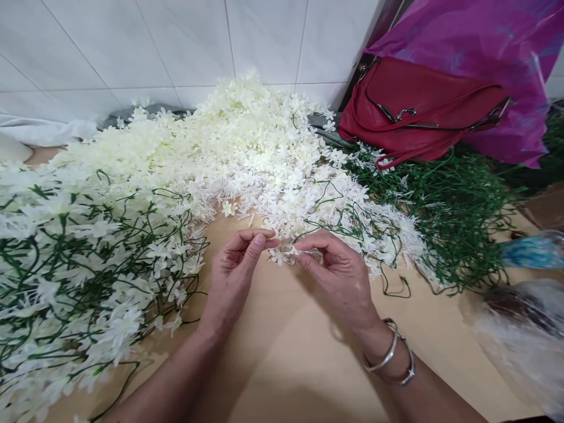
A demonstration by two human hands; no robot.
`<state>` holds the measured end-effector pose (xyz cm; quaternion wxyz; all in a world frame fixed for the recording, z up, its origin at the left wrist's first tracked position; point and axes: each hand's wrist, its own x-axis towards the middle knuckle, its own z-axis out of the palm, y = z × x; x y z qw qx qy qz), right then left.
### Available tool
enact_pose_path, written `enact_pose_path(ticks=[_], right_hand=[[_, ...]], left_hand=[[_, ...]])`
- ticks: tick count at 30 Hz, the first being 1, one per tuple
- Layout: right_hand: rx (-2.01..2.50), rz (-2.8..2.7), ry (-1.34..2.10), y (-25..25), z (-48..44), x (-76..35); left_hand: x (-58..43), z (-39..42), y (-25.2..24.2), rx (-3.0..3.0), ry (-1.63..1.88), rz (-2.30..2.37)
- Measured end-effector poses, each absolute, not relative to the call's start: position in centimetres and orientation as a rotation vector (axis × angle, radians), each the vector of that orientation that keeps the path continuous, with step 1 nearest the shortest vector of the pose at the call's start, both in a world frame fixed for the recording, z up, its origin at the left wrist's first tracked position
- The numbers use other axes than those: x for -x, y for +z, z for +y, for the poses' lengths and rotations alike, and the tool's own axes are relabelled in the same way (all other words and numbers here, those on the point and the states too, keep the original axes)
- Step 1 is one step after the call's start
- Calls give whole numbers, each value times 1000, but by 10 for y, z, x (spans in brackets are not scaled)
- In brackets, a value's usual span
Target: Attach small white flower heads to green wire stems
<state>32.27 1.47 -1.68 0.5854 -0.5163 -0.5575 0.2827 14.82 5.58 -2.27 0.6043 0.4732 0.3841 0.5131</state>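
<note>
My left hand (pixel 238 264) is closed in a pinch, thumb against forefinger, close to the middle of the table. What sits between those fingertips is too small to make out. Facing it, my right hand (pixel 337 273) pinches a small white artificial flower (pixel 281 254), its petals showing between the two hands. Just beyond my fingers lies a large heap of loose white and cream flower heads (pixel 264 147). To the left, white flowers joined to green plastic stems (pixel 110 264) form another pile.
Bare green stems (pixel 458 211) are heaped at the right, below a red handbag (pixel 418 111) and a purple plastic bag (pixel 493 47). Clear plastic wrap (pixel 524 335) lies at the right edge of the table (pixel 282 352). A white tiled wall (pixel 189 41) stands behind.
</note>
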Motion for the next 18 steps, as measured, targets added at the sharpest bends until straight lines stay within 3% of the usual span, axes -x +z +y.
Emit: enact_pose_path(ticks=[18], right_hand=[[1197,-1050,779,-12,20,-334]], left_hand=[[-143,62,-18,-1255,1403,1071]])
